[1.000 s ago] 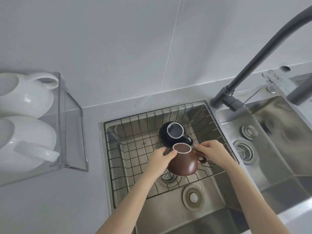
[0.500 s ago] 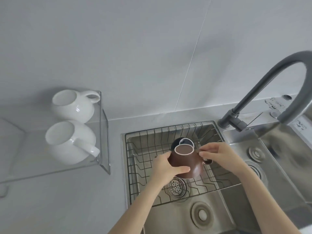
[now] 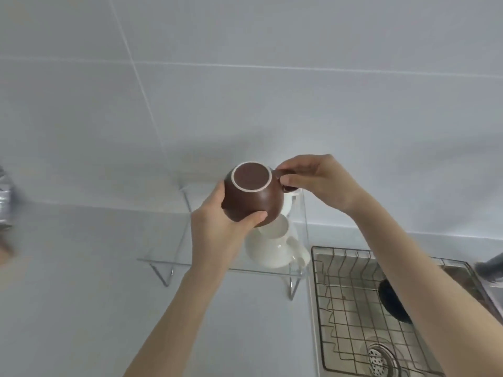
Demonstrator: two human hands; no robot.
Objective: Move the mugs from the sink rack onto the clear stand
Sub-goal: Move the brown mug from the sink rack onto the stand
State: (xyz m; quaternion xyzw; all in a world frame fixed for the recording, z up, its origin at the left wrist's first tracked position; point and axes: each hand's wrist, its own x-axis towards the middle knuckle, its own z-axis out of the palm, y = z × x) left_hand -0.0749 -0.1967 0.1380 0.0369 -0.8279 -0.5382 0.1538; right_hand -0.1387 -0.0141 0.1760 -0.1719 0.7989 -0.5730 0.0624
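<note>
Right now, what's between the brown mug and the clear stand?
In the head view, a white mug stands on the clear stand, right under the brown mug held by both hands.

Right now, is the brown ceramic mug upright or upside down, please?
Upside down: the brown ceramic mug shows its pale-ringed base upward, held by both hands.

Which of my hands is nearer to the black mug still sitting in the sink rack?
Right. The right hand pinches the brown mug by its handle, on the side towards the black mug; its forearm crosses in front of it. The left hand cups the brown mug's far side.
</note>
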